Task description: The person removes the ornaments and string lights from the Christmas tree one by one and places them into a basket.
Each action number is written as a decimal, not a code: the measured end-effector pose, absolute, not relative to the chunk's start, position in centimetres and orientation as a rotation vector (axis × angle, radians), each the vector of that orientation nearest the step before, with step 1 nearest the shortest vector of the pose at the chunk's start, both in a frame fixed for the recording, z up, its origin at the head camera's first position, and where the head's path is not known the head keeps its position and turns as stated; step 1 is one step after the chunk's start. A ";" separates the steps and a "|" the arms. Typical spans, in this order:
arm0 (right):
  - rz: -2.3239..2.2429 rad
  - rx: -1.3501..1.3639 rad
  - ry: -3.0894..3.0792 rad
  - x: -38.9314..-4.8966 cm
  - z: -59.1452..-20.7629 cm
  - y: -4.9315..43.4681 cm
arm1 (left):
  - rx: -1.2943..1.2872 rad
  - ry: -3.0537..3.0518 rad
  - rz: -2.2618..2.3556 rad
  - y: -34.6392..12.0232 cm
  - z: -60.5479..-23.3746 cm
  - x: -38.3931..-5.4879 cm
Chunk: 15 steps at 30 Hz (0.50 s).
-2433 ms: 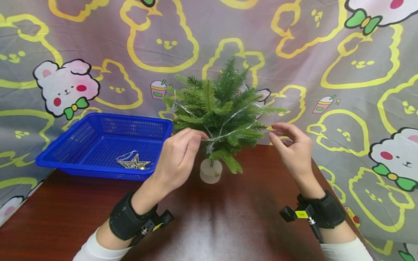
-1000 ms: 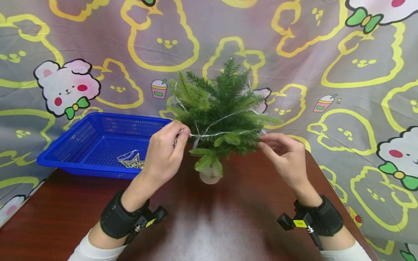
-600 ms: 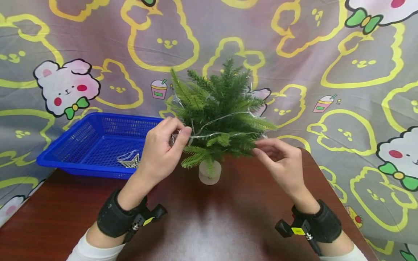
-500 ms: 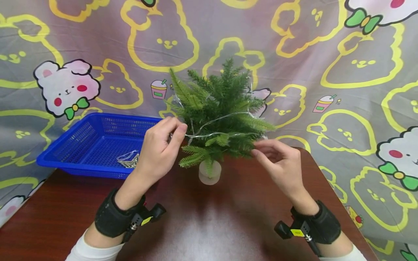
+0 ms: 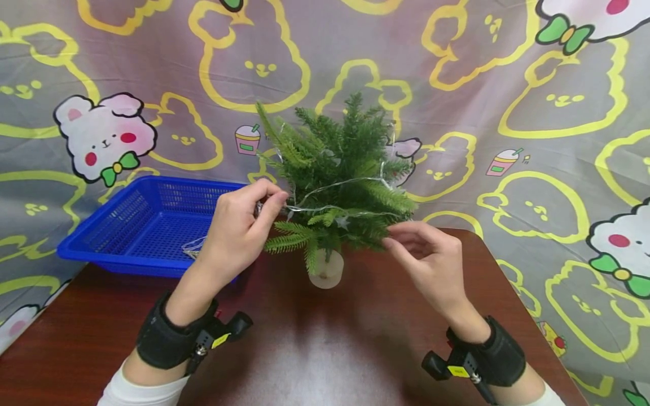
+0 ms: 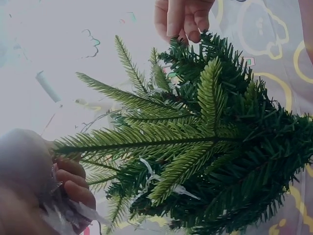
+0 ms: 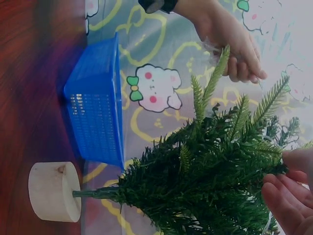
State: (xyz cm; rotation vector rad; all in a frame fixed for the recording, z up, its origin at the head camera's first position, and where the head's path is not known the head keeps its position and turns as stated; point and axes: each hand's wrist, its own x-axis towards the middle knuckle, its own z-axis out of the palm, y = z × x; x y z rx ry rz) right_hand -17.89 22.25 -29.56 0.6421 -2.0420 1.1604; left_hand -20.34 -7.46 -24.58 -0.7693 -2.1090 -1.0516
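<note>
A small artificial Christmas tree (image 5: 350, 152) stands upright on a round pale wooden base (image 7: 51, 191). Clear string lights (image 5: 330, 185) wind across its branches, and a star-shaped light (image 5: 342, 222) hangs at the front. My left hand (image 5: 236, 228), left of the tree, pinches the strand between thumb and forefinger. A clear bundle of the lights (image 6: 61, 215) sits bunched within its curled fingers. At the lower right, my right hand (image 5: 431, 262) pinches a branch tip between thumb and fingers, as the right wrist view shows. Its other fingers are loosely bent.
A blue perforated basket (image 5: 101, 255) stands at the left on the brown table (image 5: 325, 361). Inside it, a star ornament (image 5: 194, 248) with a thread loop is mostly hidden by my left forearm. A patterned cloth (image 5: 538, 197) hangs behind.
The tree has turned on its base, its front branches swinging left. My left hand has moved left, drawing the strand along; my right hand has moved left and down from beside the tree onto a branch.
</note>
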 end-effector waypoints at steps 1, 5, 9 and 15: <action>1.155 0.642 -2.047 -17.8 -29.5 22.2 | -0.775 -2.111 -1.038 -7.5 -24.5 -20.3; 1.140 0.655 -2.072 -17.6 -29.3 22.4 | -0.783 -2.108 -0.958 -7.5 -24.3 -20.2; 1.130 0.668 -2.103 -17.5 -28.8 22.9 | -0.784 -2.106 -0.905 -7.4 -24.0 -20.1; 1.149 0.641 -2.079 -17.9 -28.5 24.3 | -0.785 -2.080 -0.910 -7.3 -23.8 -20.1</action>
